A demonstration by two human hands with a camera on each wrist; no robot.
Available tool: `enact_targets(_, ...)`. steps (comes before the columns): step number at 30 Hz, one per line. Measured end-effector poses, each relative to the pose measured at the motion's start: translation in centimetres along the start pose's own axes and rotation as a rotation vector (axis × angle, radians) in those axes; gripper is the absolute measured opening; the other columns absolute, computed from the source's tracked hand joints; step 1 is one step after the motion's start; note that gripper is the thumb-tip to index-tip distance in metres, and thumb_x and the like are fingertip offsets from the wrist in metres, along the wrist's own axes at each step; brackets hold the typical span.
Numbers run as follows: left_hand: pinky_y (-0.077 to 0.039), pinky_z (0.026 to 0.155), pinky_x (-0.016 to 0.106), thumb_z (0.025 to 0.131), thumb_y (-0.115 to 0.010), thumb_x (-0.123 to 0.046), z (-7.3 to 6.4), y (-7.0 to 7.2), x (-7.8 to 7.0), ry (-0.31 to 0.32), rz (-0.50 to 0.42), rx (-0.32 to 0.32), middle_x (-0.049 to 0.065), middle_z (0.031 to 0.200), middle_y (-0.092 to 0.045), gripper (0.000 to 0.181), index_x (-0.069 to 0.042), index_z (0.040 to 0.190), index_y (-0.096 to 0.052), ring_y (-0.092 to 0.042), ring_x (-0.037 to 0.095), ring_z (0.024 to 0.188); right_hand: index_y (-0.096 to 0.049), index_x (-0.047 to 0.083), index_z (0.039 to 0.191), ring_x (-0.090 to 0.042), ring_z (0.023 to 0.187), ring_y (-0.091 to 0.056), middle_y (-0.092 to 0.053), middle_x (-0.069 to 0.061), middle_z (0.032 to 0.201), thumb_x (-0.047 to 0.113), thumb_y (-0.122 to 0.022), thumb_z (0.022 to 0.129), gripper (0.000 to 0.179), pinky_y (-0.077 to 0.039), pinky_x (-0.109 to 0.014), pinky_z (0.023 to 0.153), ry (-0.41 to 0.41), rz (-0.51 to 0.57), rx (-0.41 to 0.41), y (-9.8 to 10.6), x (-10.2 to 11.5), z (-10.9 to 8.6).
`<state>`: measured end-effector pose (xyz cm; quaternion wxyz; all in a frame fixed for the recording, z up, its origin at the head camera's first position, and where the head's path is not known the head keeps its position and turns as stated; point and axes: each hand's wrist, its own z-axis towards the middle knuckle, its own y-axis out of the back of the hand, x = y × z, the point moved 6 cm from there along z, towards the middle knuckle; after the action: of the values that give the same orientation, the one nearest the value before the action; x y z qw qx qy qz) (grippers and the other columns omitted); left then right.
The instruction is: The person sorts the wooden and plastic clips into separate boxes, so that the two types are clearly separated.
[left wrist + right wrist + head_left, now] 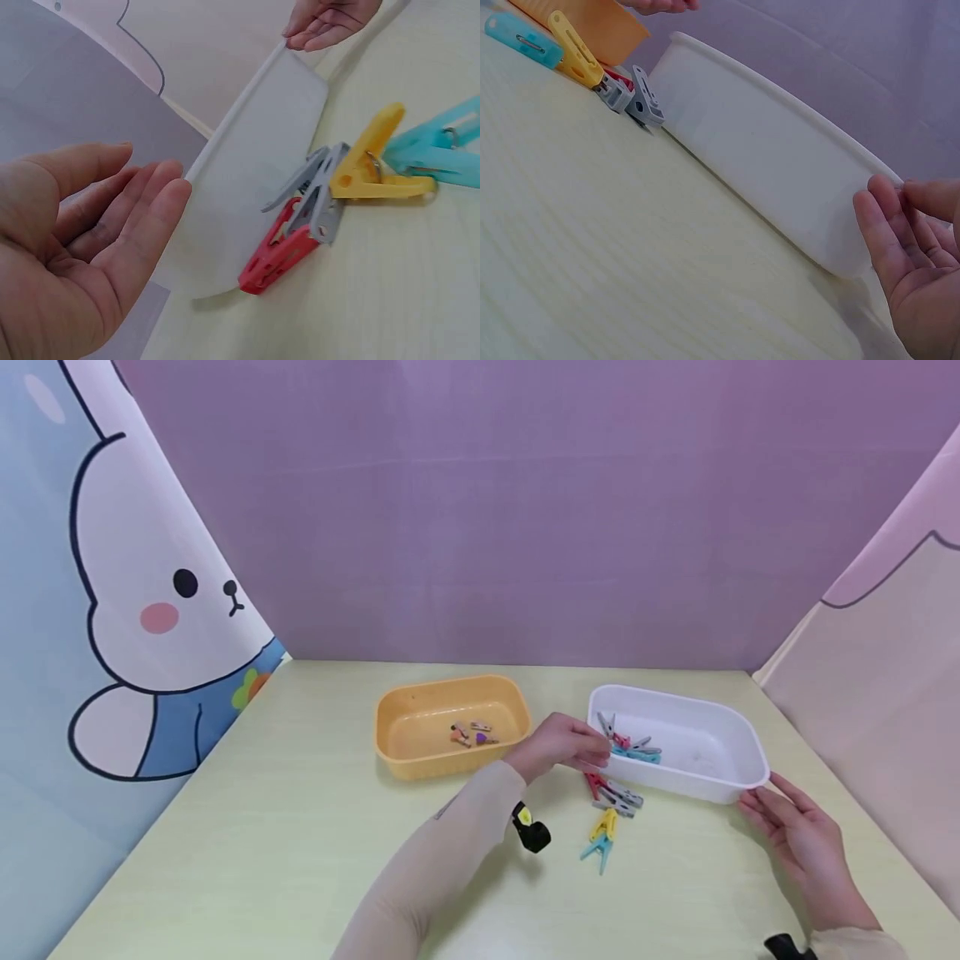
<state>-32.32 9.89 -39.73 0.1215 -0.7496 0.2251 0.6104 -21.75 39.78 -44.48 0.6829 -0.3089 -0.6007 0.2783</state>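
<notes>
A white plastic basin (693,787) holds several clothespins (637,753), grey, red and teal. My right hand (806,843) pinches its near right corner, fingertips at the rim (855,154) in the right wrist view. At the basin's left end is my left hand (562,747), its thumb and fingers apart and the fingertips right at the rim in the left wrist view. On the table just below that hand lie a red clothespin (277,259), grey clothespins (622,795), a yellow clothespin (604,824) and a teal clothespin (600,847), close together.
Left of my left hand stands an orange-yellow basin (420,767) with several small wooden clips (480,727) in it. Both basins are on the pale table (285,827), towards the purple back curtain (450,527). A rabbit-print cloth (150,552) hangs at the left.
</notes>
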Motion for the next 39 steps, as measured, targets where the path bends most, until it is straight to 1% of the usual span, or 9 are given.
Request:
enact_targets(7, -0.062, 0.067, 0.031, 0.091, -0.074, -0.014, -1.3, -0.2, 1.5, 0.028, 0.053, 0.062, 0.007, 0.083, -0.074, 0.009, -0.006, 0.094, -0.077, -0.072, 0.02, 0.077, -0.069, -0.003, 0.111, -0.036, 0.088, -0.073, -0.07, -0.027, 0.095, -0.015, -0.037, 0.1, 0.036, -0.059, -0.04, 0.083, -0.016, 0.064, 0.018, -0.2, 0.0, -0.5)
enact_targets(10, -0.062, 0.066, 0.031, 0.09, -0.076, -0.016, -1.6, -0.4, 2.4, 0.056, 0.11, 0.087, 0.007, 0.082, -0.074, 0.009, -0.007, 0.092, -0.078, -0.072, 0.02, 0.074, -0.069, -0.003, 0.111, -0.036, 0.089, -0.072, -0.07, -0.028, 0.095, -0.015, -0.036, 0.1, 0.036, -0.059, -0.041, 0.084, -0.008, 0.069, 0.027, -0.3, 0.0, -0.7)
enact_targets(14, -0.062, 0.064, 0.031, 0.089, -0.075, -0.014, -2.2, -0.7, 3.5, 0.07, 0.195, 0.143, 0.009, 0.079, -0.074, 0.011, -0.004, 0.089, -0.077, -0.071, 0.02, 0.069, -0.069, -0.003, 0.111, -0.036, 0.089, -0.072, -0.07, -0.028, 0.096, -0.015, -0.036, 0.1, 0.037, -0.059, -0.04, 0.084, -0.003, 0.067, 0.025, -0.4, -0.1, -1.0)
enact_targets(17, -0.061, 0.061, 0.029, 0.089, -0.076, -0.018, -2.8, -1.1, 4.2, 0.087, 0.274, 0.189, 0.01, 0.075, -0.073, 0.017, -0.002, 0.083, -0.075, -0.071, 0.019, 0.065, -0.069, -0.004, 0.111, -0.036, 0.088, -0.072, -0.07, -0.027, 0.095, -0.016, -0.035, 0.1, 0.037, -0.059, -0.04, 0.083, -0.002, 0.068, 0.018, -0.4, -0.1, -1.2)
enact_targets(19, -0.06, 0.058, 0.028, 0.088, -0.078, -0.023, -3.2, -1.4, 4.4, 0.109, 0.333, 0.205, 0.009, 0.073, -0.072, 0.022, -0.003, 0.079, -0.074, -0.07, 0.018, 0.063, -0.068, -0.004, 0.111, -0.036, 0.088, -0.072, -0.07, -0.028, 0.095, -0.016, -0.035, 0.1, 0.037, -0.059, -0.04, 0.083, 0.001, 0.07, 0.016, -0.4, -0.1, -1.3)
enact_targets(24, -0.057, 0.05, 0.025, 0.083, -0.082, -0.032, -3.6, -2.3, 4.7, 0.144, 0.419, 0.207, 0.009, 0.068, -0.071, 0.033, -0.007, 0.067, -0.068, -0.068, 0.018, 0.055, -0.068, -0.004, 0.112, -0.036, 0.089, -0.072, -0.07, -0.028, 0.095, -0.016, -0.036, 0.1, 0.036, -0.059, -0.04, 0.084, 0.009, 0.073, 0.02, -0.5, -0.2, -1.6)
enact_targets(31, -0.055, 0.046, 0.026, 0.077, -0.087, -0.037, -4.0, -3.2, 5.1, 0.171, 0.525, 0.153, 0.007, 0.059, -0.067, 0.043, -0.009, 0.058, -0.06, -0.064, 0.018, 0.047, -0.068, -0.004, 0.111, -0.036, 0.089, -0.072, -0.07, -0.028, 0.095, -0.015, -0.038, 0.1, 0.034, -0.059, -0.04, 0.084, 0.01, 0.058, 0.016, -0.6, -0.4, -2.0)
enact_targets(34, -0.055, 0.046, 0.026, 0.077, -0.087, -0.033, -4.2, -3.2, 5.2, 0.17, 0.533, 0.147, 0.007, 0.058, -0.066, 0.041, -0.009, 0.057, -0.06, -0.064, 0.017, 0.047, -0.068, -0.004, 0.112, -0.035, 0.089, -0.072, -0.07, -0.027, 0.095, -0.015, -0.039, 0.1, 0.033, -0.059, -0.04, 0.084, 0.011, 0.048, 0.016, -0.8, -0.5, -2.2)
enact_targets(39, -0.055, 0.046, 0.025, 0.079, -0.086, -0.029, -4.4, -2.9, 5.4, 0.166, 0.491, 0.159, 0.008, 0.059, -0.067, 0.036, -0.009, 0.059, -0.063, -0.064, 0.016, 0.049, -0.067, -0.003, 0.113, -0.034, 0.09, -0.072, -0.07, -0.027, 0.097, -0.015, -0.039, 0.1, 0.033, -0.059, -0.039, 0.085, 0.014, 0.041, 0.014, -1.0, -0.6, -2.4)
